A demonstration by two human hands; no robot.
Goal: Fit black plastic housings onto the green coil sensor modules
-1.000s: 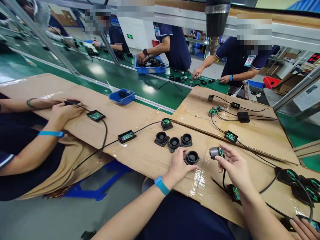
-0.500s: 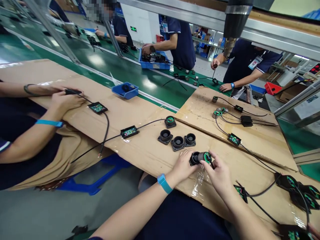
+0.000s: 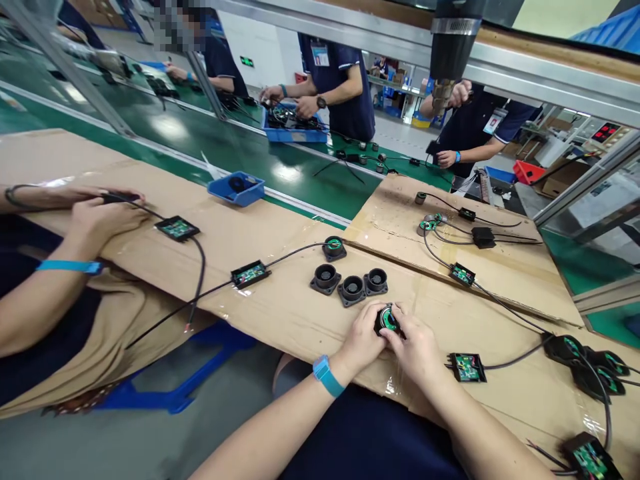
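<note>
A small black housing (image 3: 387,320) with a green board is pinched closed between left hand (image 3: 361,335) and right hand (image 3: 419,347) on the cardboard tabletop (image 3: 280,307). It is judged light, rigid and fragile; the rim should be gripped, away from the cable leaving at 3 o'clock

ahead: three black housings (image 3: 350,285) block | left: bare cardboard (image 3: 280,313) free | right: circuit board (image 3: 467,367), cable

Three housings (image 3: 350,285) sit in a row on the cardboard sheet (image 3: 280,313), just behind the person's joined hands; a wired board (image 3: 250,273) lies to their left; a tray (image 3: 236,188) rests on the conveyor (image 3: 200,143) beyond.
</note>
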